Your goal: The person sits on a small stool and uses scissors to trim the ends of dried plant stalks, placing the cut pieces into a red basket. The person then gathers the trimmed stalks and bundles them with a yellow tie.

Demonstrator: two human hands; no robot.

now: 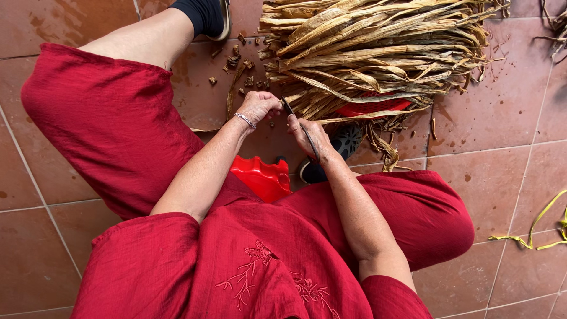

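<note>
I sit low in red clothes, looking down at my arms. My right hand [311,134] grips a dark, narrow knife [300,126] whose blade points toward my left hand. My left hand [258,106], with a beaded bracelet at the wrist, is closed around the end of a dried leaf strip from a big bundle of tan dried leaves [378,47] lying on the tiled floor just beyond both hands. The strip itself is mostly hidden by my fingers.
A red plastic stool [263,176] shows between my legs. Another red object [369,107] lies under the bundle. Small brown cut scraps [239,68] litter the tiles near my left foot. A yellow strap [540,227] lies at the right edge. My right shoe [342,147] rests under the leaves.
</note>
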